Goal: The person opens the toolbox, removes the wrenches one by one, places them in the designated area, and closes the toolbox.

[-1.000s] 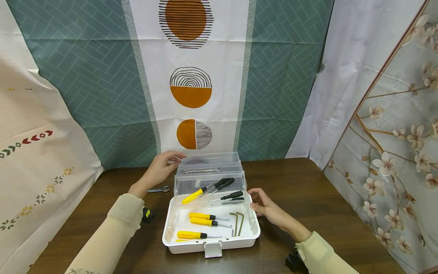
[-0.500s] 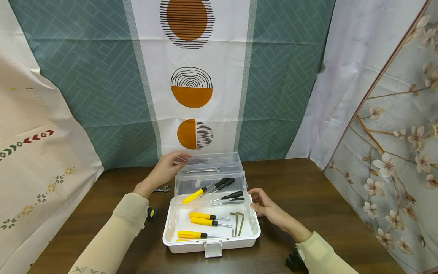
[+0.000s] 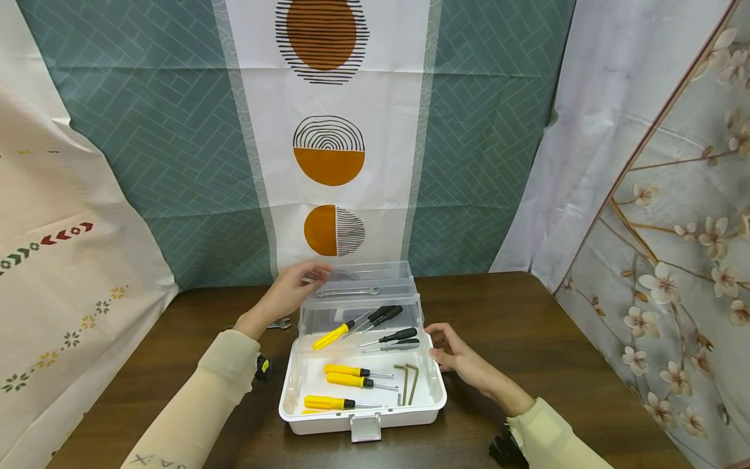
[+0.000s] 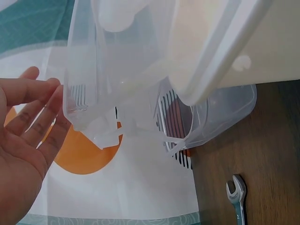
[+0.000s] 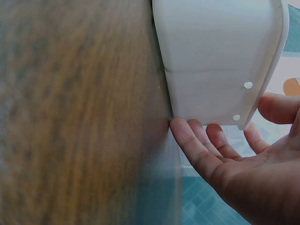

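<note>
A white toolbox (image 3: 328,426) stands with its tiered clear trays (image 3: 363,270) raised at the back. My left hand (image 3: 300,286) is at the upper left of the top tray; in the left wrist view its loosely bent fingertips meet the tray's edge. My right hand (image 3: 463,355) holds the box's rear right corner, thumb on the rim and fingers against the wall, as the right wrist view shows. Inside the box lie yellow screwdrivers (image 3: 328,402) and hex keys (image 3: 413,384). Another yellow screwdriver (image 3: 331,337) and black-handled screwdrivers (image 3: 398,335) lie in the lower tray.
A wrench (image 3: 348,291) lies in a raised tray. Another wrench (image 4: 238,192) rests on the wooden table (image 3: 498,306), partly behind my left wrist. A white latch (image 3: 366,428) hangs at the box front. Patterned cloths (image 3: 486,163) hang behind the table and along its sides.
My left hand has moved a little to the right along the top tray, covering more of the wrench on the table. The right hand and the toolbox stay where they were.
</note>
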Demonstrator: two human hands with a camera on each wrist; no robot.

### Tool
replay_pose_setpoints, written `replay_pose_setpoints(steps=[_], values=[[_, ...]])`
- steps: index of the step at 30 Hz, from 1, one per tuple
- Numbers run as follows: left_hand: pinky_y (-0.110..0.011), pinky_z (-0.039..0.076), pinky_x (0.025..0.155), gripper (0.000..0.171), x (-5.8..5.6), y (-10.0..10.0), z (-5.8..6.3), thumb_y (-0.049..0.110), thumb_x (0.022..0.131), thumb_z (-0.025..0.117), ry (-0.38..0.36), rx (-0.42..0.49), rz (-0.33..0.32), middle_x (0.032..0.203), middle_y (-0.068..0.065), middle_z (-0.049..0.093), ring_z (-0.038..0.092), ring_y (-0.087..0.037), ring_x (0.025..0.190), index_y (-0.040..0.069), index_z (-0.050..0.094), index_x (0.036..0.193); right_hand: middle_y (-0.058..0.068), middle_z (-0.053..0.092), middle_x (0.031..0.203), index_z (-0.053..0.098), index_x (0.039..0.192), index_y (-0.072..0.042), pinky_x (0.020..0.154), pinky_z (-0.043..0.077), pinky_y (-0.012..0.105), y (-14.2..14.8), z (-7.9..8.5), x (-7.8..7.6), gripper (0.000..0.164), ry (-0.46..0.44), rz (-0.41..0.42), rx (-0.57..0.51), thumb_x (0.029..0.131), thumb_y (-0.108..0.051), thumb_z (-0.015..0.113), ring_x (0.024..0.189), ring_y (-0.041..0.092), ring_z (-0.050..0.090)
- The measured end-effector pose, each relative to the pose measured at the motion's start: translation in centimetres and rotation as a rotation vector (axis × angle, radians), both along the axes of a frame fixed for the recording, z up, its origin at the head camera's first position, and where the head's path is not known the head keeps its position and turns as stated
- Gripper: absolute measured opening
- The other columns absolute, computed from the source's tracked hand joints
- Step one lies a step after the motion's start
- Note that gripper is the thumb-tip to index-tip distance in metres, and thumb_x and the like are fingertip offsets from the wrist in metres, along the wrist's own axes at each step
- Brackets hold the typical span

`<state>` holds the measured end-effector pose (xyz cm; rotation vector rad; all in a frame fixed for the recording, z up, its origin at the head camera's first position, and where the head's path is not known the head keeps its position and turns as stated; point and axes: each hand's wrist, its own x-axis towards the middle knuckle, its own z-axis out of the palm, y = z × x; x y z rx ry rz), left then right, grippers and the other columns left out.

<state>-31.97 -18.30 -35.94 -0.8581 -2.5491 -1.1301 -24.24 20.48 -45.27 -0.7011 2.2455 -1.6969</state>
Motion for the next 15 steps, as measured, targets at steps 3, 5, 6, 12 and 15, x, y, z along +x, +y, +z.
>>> replay_pose_setpoints(steps=[3, 5, 6, 12, 15], values=[[-0.052, 0.056, 0.097, 0.03, -0.03, 0.2, 0.08, -0.006, 0.101, 0.061, -0.01, -0.004, -0.004, 0.117, -0.019, 0.071, 0.069, -0.034, 0.109, 0.003, 0.068, 0.129, 0.027, 0.045, 0.13, 0.032, 0.147, -0.001, 0.09, 0.053, 0.042, 0.02, 0.01, 0.01, 0.044, -0.003, 0.001, 0.0, 0.109, -0.014, 0.051, 0.118, 0.038, 0.056], [-0.052, 0.056, 0.097, 0.031, -0.06, 0.33, 0.09, -0.006, 0.101, 0.061, -0.017, -0.005, -0.006, 0.117, -0.021, 0.07, 0.068, -0.034, 0.109, 0.003, 0.068, 0.129, 0.027, 0.045, 0.13, 0.032, 0.147, -0.001, 0.091, 0.053, 0.042, 0.02, 0.01, 0.01, 0.045, -0.007, 0.002, -0.002, 0.109, -0.014, 0.051, 0.119, 0.039, 0.056], [-0.052, 0.056, 0.097, 0.031, -0.1, 0.36, 0.07, -0.006, 0.101, 0.06, -0.02, -0.006, -0.007, 0.118, -0.021, 0.07, 0.068, -0.034, 0.109, 0.003, 0.068, 0.129, 0.027, 0.045, 0.13, 0.032, 0.147, -0.001, 0.091, 0.053, 0.042, 0.02, 0.01, 0.01, 0.045, -0.008, 0.001, -0.003, 0.109, -0.014, 0.051, 0.119, 0.039, 0.056], [-0.051, 0.056, 0.097, 0.03, -0.16, 0.58, 0.18, -0.007, 0.1, 0.06, -0.015, -0.026, -0.026, 0.119, -0.017, 0.07, 0.068, -0.033, 0.109, 0.002, 0.068, 0.128, 0.027, 0.045, 0.13, 0.032, 0.147, -0.001, 0.091, 0.053, 0.041, 0.03, 0.0, 0.02, 0.044, -0.006, 0.001, -0.007, 0.109, -0.014, 0.051, 0.12, 0.041, 0.055], [-0.05, 0.057, 0.097, 0.03, -0.24, 0.64, 0.21, -0.008, 0.1, 0.059, -0.023, -0.033, -0.046, 0.12, -0.017, 0.07, 0.067, -0.032, 0.109, 0.001, 0.069, 0.127, 0.027, 0.045, 0.13, 0.032, 0.147, 0.0, 0.091, 0.053, 0.041, 0.06, -0.04, -0.03, 0.044, -0.005, 0.002, -0.009, 0.109, -0.013, 0.051, 0.119, 0.04, 0.055]])
